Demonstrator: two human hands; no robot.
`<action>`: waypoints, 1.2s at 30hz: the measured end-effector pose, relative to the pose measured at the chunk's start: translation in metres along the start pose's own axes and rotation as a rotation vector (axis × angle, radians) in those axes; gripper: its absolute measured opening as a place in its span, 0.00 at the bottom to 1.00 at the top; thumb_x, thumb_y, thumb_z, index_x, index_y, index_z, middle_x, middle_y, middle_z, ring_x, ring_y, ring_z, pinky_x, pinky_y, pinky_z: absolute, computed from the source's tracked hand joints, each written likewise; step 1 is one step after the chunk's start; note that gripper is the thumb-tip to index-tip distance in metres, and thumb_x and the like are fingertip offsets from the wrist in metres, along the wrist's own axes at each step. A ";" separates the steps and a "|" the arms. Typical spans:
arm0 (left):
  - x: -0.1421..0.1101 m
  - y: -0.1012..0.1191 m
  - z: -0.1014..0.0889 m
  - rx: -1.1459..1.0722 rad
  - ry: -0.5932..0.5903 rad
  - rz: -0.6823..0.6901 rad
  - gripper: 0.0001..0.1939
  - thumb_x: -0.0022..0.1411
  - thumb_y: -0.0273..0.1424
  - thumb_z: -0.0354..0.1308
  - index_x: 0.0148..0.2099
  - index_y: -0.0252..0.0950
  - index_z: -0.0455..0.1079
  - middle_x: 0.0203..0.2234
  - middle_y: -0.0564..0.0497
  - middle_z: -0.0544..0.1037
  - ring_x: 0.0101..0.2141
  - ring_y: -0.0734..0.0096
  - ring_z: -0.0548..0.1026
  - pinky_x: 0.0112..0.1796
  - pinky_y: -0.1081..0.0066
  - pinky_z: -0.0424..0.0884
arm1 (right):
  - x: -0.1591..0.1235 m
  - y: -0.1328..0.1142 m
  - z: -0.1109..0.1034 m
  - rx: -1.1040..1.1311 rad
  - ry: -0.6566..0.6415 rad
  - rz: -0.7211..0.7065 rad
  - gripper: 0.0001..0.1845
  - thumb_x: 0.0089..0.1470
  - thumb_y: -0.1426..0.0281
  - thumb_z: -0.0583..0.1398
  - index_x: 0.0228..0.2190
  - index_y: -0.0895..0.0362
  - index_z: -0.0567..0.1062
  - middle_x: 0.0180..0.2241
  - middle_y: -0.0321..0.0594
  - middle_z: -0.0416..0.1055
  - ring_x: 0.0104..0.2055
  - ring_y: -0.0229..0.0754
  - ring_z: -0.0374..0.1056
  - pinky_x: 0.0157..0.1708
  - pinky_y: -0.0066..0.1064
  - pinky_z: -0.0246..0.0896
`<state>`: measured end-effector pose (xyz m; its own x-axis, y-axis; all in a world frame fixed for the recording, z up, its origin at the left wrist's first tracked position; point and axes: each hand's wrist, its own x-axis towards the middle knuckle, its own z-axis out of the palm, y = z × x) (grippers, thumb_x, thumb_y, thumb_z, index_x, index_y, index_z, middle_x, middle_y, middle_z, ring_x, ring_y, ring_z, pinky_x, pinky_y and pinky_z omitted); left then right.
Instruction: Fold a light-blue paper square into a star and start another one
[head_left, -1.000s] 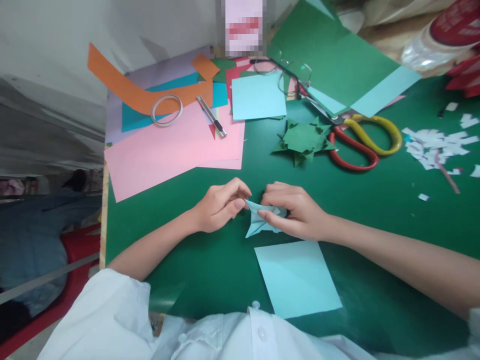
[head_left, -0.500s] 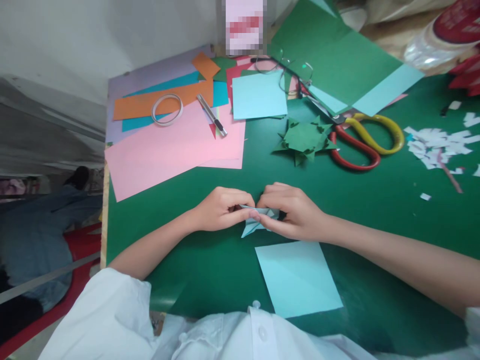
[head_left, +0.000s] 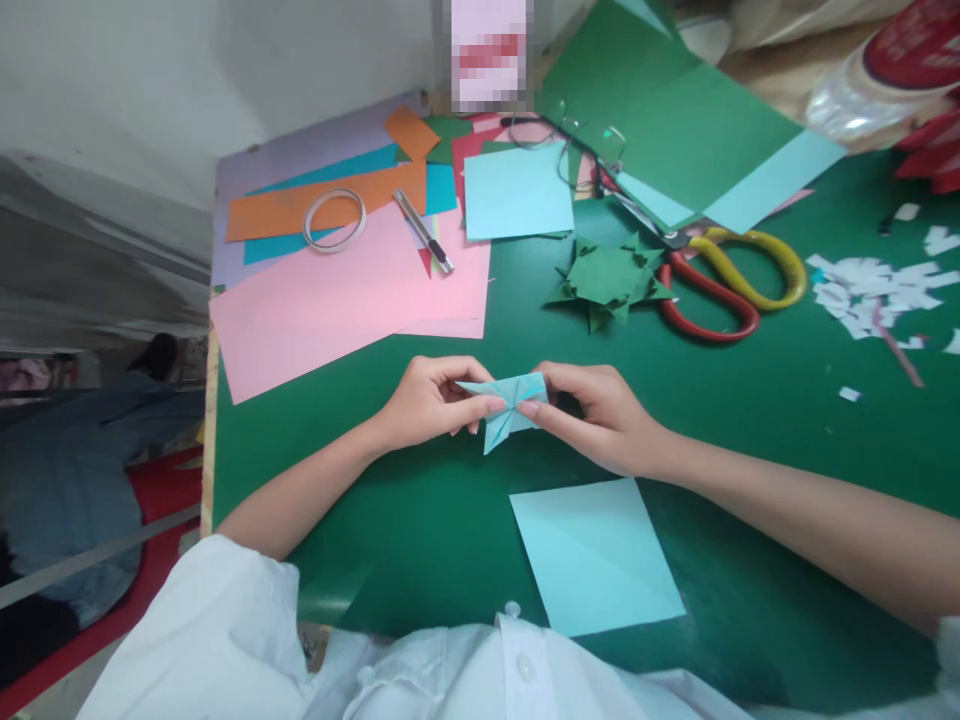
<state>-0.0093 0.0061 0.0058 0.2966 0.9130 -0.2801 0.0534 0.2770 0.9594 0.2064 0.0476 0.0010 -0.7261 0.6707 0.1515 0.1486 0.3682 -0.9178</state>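
Note:
A small folded light-blue paper is held up over the green table, with creases meeting near its middle and pointed flaps sticking out. My left hand pinches its left side, thumb on the front face. On the right edge, my right hand grips it between thumb and fingers, the thumb tip close to the centre. Just below the hands a flat light-blue square sheet lies on the table. Beyond them sits a green folded-paper piece with several points.
Scissors with red and yellow handles lie beyond my right hand. A cutter knife and a tape roll rest on pink and orange paper. Glasses, green sheets and white paper scraps are farther off.
The folded paper has been raised slightly and turned so that more of its creased face shows. My hands have moved a little apart around it.

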 end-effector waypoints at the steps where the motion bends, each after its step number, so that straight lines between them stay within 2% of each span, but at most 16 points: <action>1: 0.000 0.001 0.000 0.016 -0.011 0.000 0.14 0.51 0.36 0.72 0.32 0.32 0.74 0.19 0.56 0.76 0.16 0.83 0.71 0.17 0.84 0.65 | 0.000 0.001 0.000 -0.007 0.001 -0.011 0.13 0.63 0.67 0.56 0.27 0.59 0.69 0.21 0.31 0.62 0.24 0.28 0.55 0.26 0.22 0.51; 5: 0.000 0.004 -0.001 0.078 -0.054 0.016 0.07 0.55 0.31 0.69 0.33 0.32 0.77 0.22 0.55 0.78 0.18 0.85 0.72 0.21 0.85 0.67 | 0.000 0.003 0.002 -0.053 -0.004 -0.043 0.13 0.63 0.67 0.57 0.26 0.59 0.69 0.22 0.31 0.62 0.24 0.28 0.56 0.26 0.22 0.50; 9: -0.001 0.004 -0.001 0.128 -0.057 0.018 0.08 0.58 0.33 0.66 0.34 0.32 0.76 0.22 0.54 0.77 0.19 0.83 0.73 0.21 0.83 0.68 | 0.000 0.002 0.002 -0.088 -0.011 -0.054 0.13 0.63 0.67 0.56 0.27 0.59 0.68 0.22 0.31 0.63 0.24 0.29 0.56 0.26 0.23 0.51; 12: -0.003 0.003 0.001 0.181 -0.042 0.049 0.09 0.60 0.34 0.64 0.35 0.31 0.76 0.22 0.54 0.76 0.18 0.85 0.70 0.19 0.83 0.65 | -0.001 0.001 0.004 -0.065 0.036 -0.044 0.04 0.62 0.69 0.58 0.35 0.57 0.68 0.24 0.30 0.67 0.24 0.28 0.59 0.26 0.22 0.53; 14: -0.004 0.003 0.004 0.238 -0.009 0.097 0.09 0.60 0.34 0.64 0.34 0.32 0.77 0.21 0.55 0.75 0.17 0.87 0.66 0.19 0.84 0.61 | -0.002 0.001 0.007 -0.026 0.101 -0.032 0.10 0.61 0.70 0.59 0.43 0.55 0.64 0.26 0.29 0.69 0.25 0.29 0.62 0.26 0.21 0.56; 16: -0.004 0.003 0.006 0.269 0.034 0.142 0.09 0.59 0.34 0.64 0.33 0.32 0.77 0.20 0.56 0.74 0.18 0.88 0.63 0.20 0.84 0.58 | -0.003 0.003 0.009 0.011 0.165 -0.035 0.15 0.60 0.69 0.60 0.46 0.53 0.60 0.27 0.29 0.69 0.26 0.30 0.64 0.27 0.22 0.59; 18: -0.003 0.004 0.008 0.249 0.059 0.139 0.09 0.58 0.33 0.65 0.31 0.32 0.77 0.20 0.56 0.73 0.18 0.88 0.63 0.20 0.84 0.58 | -0.004 0.004 0.011 0.053 0.189 -0.041 0.14 0.60 0.68 0.60 0.45 0.53 0.61 0.28 0.30 0.68 0.27 0.30 0.65 0.28 0.22 0.61; 21: -0.003 0.004 0.008 0.171 0.062 0.063 0.10 0.56 0.34 0.67 0.30 0.32 0.77 0.18 0.56 0.73 0.17 0.87 0.64 0.18 0.84 0.59 | -0.004 0.005 0.010 0.104 0.180 -0.009 0.11 0.61 0.67 0.60 0.41 0.53 0.61 0.30 0.32 0.67 0.27 0.30 0.65 0.27 0.22 0.62; 26: -0.003 0.002 0.007 0.093 0.072 0.017 0.11 0.55 0.36 0.69 0.31 0.32 0.78 0.18 0.56 0.75 0.15 0.86 0.66 0.17 0.83 0.61 | -0.004 0.004 0.008 0.058 0.189 0.014 0.08 0.61 0.66 0.59 0.37 0.54 0.65 0.30 0.33 0.66 0.28 0.30 0.64 0.28 0.23 0.62; 32: -0.004 -0.002 0.005 0.122 0.051 0.056 0.14 0.59 0.40 0.66 0.36 0.33 0.80 0.17 0.56 0.75 0.14 0.86 0.67 0.18 0.83 0.62 | -0.005 0.004 0.009 0.068 0.223 0.048 0.07 0.61 0.68 0.60 0.39 0.54 0.66 0.30 0.32 0.67 0.28 0.30 0.65 0.29 0.23 0.62; 36: -0.004 -0.005 0.001 0.153 -0.019 0.091 0.18 0.67 0.42 0.58 0.46 0.34 0.79 0.13 0.56 0.72 0.14 0.84 0.68 0.19 0.83 0.64 | -0.005 0.005 0.009 0.066 0.223 0.060 0.07 0.61 0.67 0.60 0.38 0.54 0.66 0.30 0.33 0.67 0.29 0.31 0.65 0.29 0.23 0.61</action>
<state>-0.0097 0.0005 0.0020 0.3246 0.9260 -0.1926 0.1693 0.1435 0.9751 0.2048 0.0404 -0.0079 -0.5501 0.8183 0.1666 0.1372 0.2854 -0.9485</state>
